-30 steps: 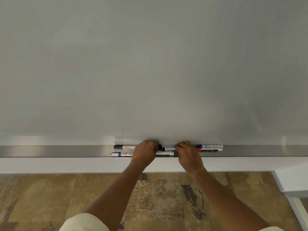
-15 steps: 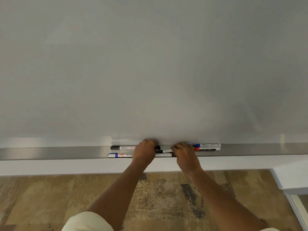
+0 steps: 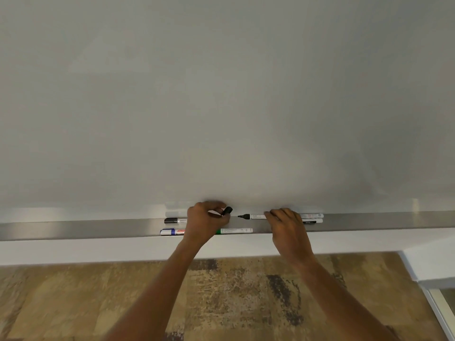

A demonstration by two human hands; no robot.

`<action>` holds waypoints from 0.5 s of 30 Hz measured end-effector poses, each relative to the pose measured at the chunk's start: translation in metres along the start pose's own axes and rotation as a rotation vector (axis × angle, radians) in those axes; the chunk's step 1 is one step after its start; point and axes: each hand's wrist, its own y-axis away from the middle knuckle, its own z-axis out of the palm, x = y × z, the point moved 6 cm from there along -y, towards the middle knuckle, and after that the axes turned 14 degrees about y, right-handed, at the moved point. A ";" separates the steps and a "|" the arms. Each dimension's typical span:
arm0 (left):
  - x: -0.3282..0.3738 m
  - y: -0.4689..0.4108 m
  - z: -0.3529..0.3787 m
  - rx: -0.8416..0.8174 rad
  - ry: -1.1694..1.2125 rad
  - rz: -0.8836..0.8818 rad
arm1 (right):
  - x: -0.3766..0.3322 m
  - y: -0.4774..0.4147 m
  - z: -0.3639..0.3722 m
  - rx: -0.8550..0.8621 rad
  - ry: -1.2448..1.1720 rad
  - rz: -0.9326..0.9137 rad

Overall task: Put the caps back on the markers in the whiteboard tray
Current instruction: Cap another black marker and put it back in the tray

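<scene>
Now the two hands have drawn apart along the whiteboard tray (image 3: 73,228): half a second ago they were close together over the markers, and a clear gap has opened between them. The left hand (image 3: 205,221) pinches a black cap (image 3: 227,210) between its fingertips, lifted just above the tray. The right hand (image 3: 286,223) grips the white barrel of an uncapped black marker (image 3: 256,216), its bare tip pointing left at the cap, near but not touching. That reads as cap and pen separated and lined up for pressing together. Other markers lie in the tray: a black-capped one (image 3: 175,220), a blue-capped one (image 3: 171,232), and a green one (image 3: 235,230) whose cap end is hidden, so I cannot tell its state.
</scene>
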 end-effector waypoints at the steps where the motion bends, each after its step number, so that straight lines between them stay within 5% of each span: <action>1: 0.003 0.004 -0.005 -0.001 0.084 -0.043 | 0.001 0.000 -0.008 0.019 -0.017 0.003; 6: 0.032 0.027 -0.020 -0.103 0.613 -0.235 | 0.005 -0.001 -0.054 0.107 -0.101 0.011; 15: 0.060 0.052 -0.039 -0.025 0.949 -0.208 | -0.006 0.009 -0.125 0.232 -0.168 -0.016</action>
